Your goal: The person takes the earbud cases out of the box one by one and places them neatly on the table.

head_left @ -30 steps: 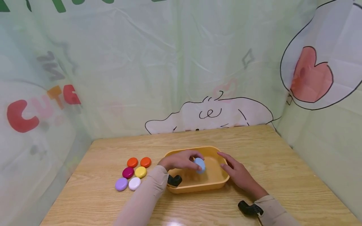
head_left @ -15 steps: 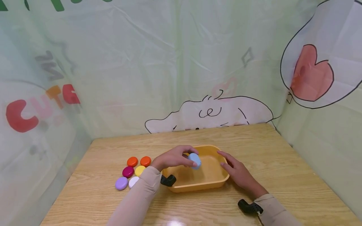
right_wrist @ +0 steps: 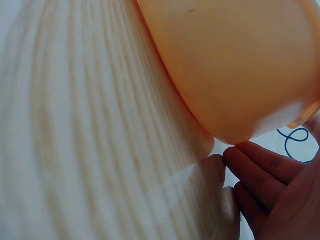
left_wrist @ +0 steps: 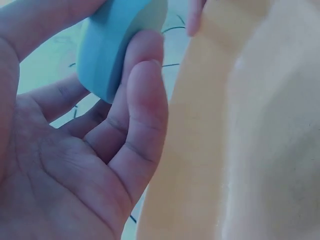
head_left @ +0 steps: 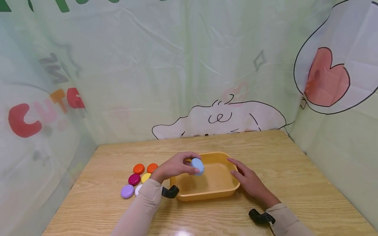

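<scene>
Between the thumb and fingers of my left hand [head_left: 175,165] is a light blue round disc [head_left: 198,167], pinched on edge above the left part of a yellow-orange plastic tray [head_left: 217,183]. In the left wrist view the disc [left_wrist: 107,47] looks thick, with a bevelled edge; its upper part is cut off. My right hand [head_left: 251,183] rests at the tray's right end, thumb at the rim and fingers extended along the outside. From the right wrist, the fingers [right_wrist: 257,172] show beside the tray's outer wall [right_wrist: 240,65].
Left of the tray lie several round discs on the wooden table [head_left: 206,216]: two orange [head_left: 138,168], a magenta one [head_left: 134,179], a purple one [head_left: 127,191], and yellow [head_left: 146,178] and white ones partly behind my left forearm. A printed curtain [head_left: 133,82] stands behind the table.
My left hand has lifted the light blue disc from inside the tray and shifted left with it, its forearm now covering part of the yellow and white discs. The right hand has stayed put.
</scene>
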The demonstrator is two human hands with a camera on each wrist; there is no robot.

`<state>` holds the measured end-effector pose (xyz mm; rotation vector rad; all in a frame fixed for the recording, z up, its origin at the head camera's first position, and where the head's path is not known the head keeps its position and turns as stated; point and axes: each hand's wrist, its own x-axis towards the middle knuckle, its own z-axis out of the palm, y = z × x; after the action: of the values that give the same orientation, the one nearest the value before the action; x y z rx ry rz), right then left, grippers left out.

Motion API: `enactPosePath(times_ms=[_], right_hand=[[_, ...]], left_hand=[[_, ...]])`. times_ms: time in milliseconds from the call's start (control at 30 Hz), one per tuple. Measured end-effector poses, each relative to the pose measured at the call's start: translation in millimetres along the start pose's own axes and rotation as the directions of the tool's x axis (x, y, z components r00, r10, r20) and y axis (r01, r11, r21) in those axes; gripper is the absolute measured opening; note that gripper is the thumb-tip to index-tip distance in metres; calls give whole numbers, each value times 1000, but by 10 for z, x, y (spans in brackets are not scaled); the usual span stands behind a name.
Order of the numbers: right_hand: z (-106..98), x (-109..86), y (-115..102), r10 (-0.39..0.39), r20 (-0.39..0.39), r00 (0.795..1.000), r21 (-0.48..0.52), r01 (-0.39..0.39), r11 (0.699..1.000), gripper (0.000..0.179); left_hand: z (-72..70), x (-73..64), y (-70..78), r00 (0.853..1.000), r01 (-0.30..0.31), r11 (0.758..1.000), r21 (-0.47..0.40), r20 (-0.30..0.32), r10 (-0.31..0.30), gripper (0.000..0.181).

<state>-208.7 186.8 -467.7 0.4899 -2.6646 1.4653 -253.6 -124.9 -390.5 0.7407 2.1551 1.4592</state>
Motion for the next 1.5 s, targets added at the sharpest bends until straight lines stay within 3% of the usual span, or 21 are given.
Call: enactPosePath(times_ms=[367,700,1000,1233,1500], right_hand=[[17,37,26,4,-3,1000,-9,-4,1000,48],[7,12,70,5,-2,1000,-24,-5,1000,49],[-70,43,94,13,-4,1000,-32,-14,999,49],[-51,69,94,22,2,1000,-31,-22,999,49],[19,58,102,23,14,1000,-14,-23,1000,49]], left_hand=[[-106,-299,-73,992,-58,995,-84,-120,48,50],[-140,-577,-171,978,-43,984,-172,-209,7,55],[-171,-854,-285,927,-29,987,-156,-374,-32,57],[-226,-1036,-381,891,23,992,-126,-446,-78,56],[-169,-1352,-466,835,76,989,-125,-535,-131,51]])
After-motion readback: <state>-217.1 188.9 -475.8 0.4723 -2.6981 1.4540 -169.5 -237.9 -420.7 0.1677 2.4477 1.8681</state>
